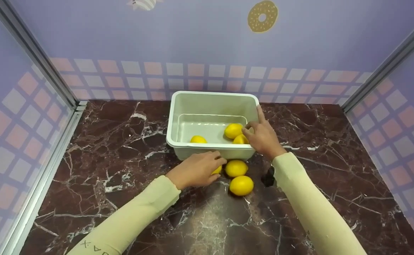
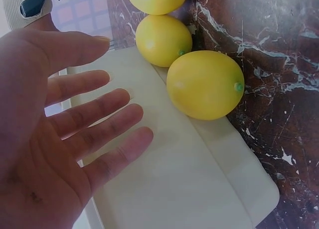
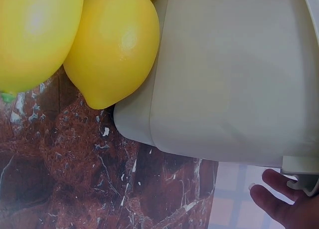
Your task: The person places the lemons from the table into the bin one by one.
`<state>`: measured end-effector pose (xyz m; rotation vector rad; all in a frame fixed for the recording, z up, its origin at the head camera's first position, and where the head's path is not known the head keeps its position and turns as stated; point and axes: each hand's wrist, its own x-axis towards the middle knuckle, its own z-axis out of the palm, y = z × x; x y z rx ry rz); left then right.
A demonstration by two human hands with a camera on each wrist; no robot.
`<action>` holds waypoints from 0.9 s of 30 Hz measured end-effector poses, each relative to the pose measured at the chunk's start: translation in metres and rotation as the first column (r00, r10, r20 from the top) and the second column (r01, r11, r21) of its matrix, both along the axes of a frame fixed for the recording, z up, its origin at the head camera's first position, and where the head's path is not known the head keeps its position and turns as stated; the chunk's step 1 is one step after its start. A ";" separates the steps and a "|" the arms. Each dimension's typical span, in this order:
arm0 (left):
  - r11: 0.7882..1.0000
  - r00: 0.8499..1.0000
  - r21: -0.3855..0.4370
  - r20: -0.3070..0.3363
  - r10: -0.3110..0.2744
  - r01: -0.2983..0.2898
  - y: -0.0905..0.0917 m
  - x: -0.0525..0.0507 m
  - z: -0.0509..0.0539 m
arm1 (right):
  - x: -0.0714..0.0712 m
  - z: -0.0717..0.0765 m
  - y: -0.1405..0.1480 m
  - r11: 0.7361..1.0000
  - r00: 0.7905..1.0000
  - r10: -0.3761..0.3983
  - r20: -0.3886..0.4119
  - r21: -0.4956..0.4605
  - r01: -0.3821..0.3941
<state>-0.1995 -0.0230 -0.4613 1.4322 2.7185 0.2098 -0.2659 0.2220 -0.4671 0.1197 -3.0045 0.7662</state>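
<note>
A white plastic bin [image 1: 212, 146] holds three visible lemons: one at the front left [image 1: 198, 139], and two at the right, one of them [image 1: 233, 130] behind the other [image 1: 241, 139]. My right hand [image 1: 265, 139] holds the bin's right rim, with thumb inside and fingers outside. In front of the bin, my left hand [image 1: 197, 170] is over a lemon [image 1: 217, 170] that it partly hides. The left wrist view shows that hand's fingers spread and apart from the nearest lemon [image 2: 205, 85]. Two more lemons lie to its right, one by the bin [image 1: 236, 168], one nearer [image 1: 241, 186].
The bin stands on a dark red marbled tabletop [image 1: 129, 198], near the back wall [image 1: 207, 42]. Side walls [image 1: 395, 117] with metal corner posts enclose the table. A small black object [image 1: 268, 177] shows beside the right sleeve.
</note>
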 end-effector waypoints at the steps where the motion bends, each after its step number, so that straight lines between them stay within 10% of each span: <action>1: 1.000 1.000 -0.002 0.000 0.000 0.000 0.000 0.000 -0.001 | 0.000 0.000 0.000 1.000 1.000 -0.001 0.001 0.001 0.001; 27: 1.000 0.999 0.014 0.031 0.009 -0.009 -0.001 -0.003 -0.012 | 0.000 0.000 -0.001 1.000 1.000 -0.007 0.019 0.012 0.007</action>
